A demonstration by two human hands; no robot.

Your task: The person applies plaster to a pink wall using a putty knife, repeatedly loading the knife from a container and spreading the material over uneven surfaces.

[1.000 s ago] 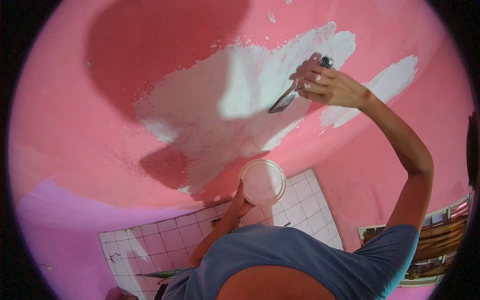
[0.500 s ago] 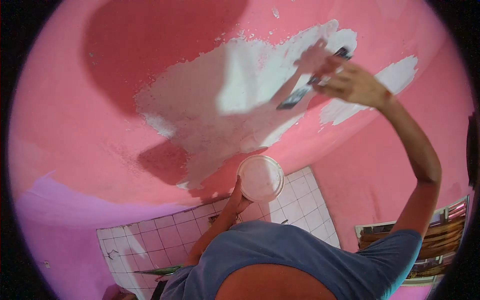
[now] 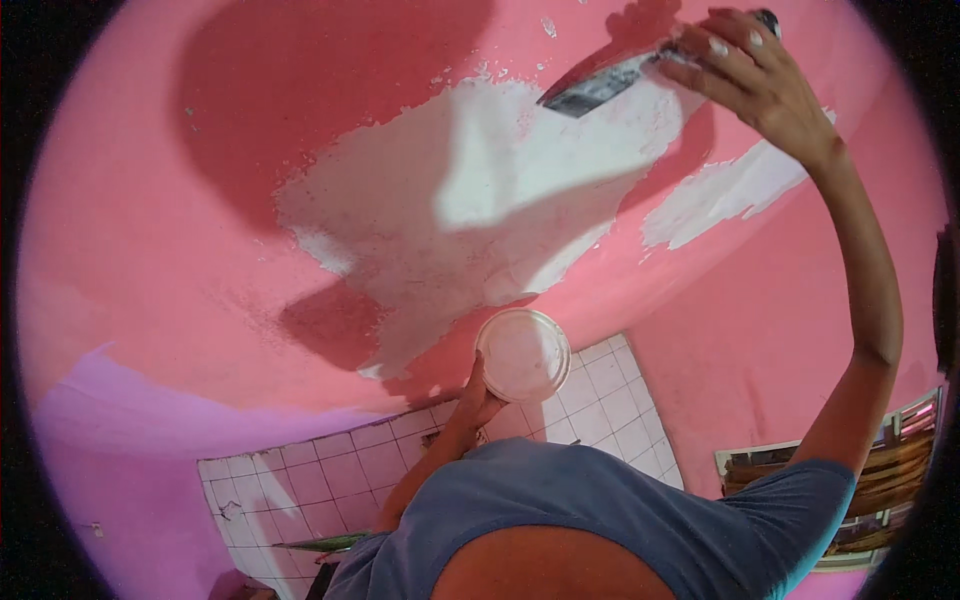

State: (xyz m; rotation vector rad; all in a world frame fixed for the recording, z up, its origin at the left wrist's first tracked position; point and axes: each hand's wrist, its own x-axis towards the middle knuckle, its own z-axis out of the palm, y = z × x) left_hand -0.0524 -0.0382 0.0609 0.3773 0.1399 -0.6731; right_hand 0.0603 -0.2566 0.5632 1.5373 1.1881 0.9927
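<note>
High at the upper right, my right hand (image 3: 750, 85) is closed round the dark handle of a wide putty knife (image 3: 590, 92), whose smeared blade is over the upper edge of a rough white patch (image 3: 520, 170) on the pink wall. A smaller white patch (image 3: 710, 200) lies right of the big one. Lower in the middle, my left hand (image 3: 480, 395) grips a round white container or lid (image 3: 525, 350) by its left side; whether it is a shallow lid or a tub's top I cannot tell.
Below is a white tiled section (image 3: 340, 475) with a green leaf-like object (image 3: 320, 543). The pink wall (image 3: 730, 330) turns at the right, above a framed opening (image 3: 880, 470) with brown material across it. Purple paint (image 3: 120, 500) covers the lower left, with a small socket or switch (image 3: 97, 529).
My right hand and the putty knife have moved up and to the right, from over the patch's middle to its upper edge. My left hand has risen slightly with the container.
</note>
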